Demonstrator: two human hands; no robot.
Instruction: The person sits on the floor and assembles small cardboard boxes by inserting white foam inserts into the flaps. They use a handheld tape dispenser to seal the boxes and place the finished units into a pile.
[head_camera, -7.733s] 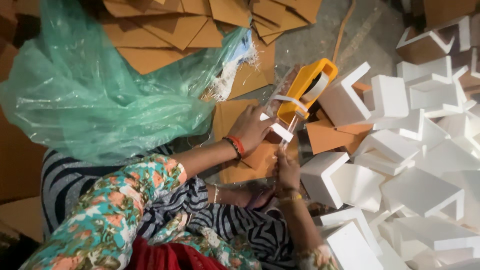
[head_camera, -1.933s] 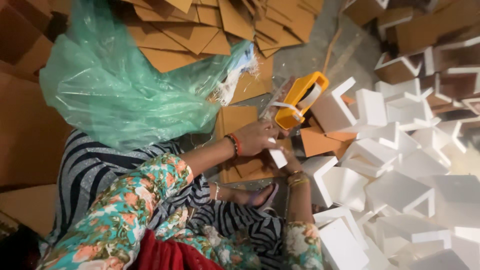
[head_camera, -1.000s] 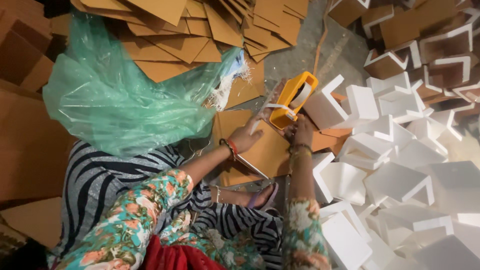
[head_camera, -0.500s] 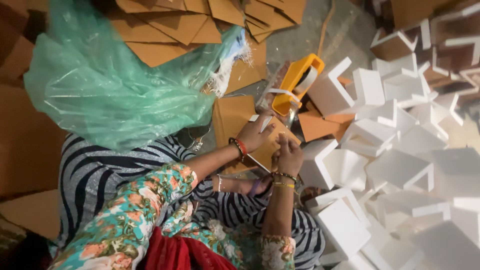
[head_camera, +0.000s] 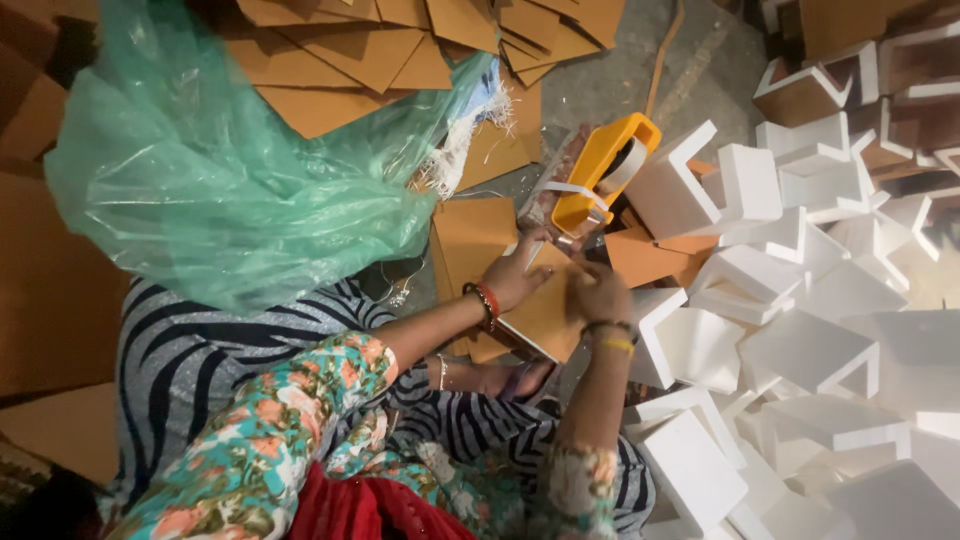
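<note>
Both hands on cardboard box; grip unclear.

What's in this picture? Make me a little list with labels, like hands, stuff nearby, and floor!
Left hand: on the top edge of a brown cardboard box
Right hand: pressed on the box's right edge
Box: on the person's lap, tilted
Tape dispenser: yellow, on the floor just beyond the box
Foam pieces: white, piled on the right
Plastic bag: green, bulging, on the left
Cardboard sheets: flat, heaped behind the bag
Floor: grey, bare patch at top
</note>
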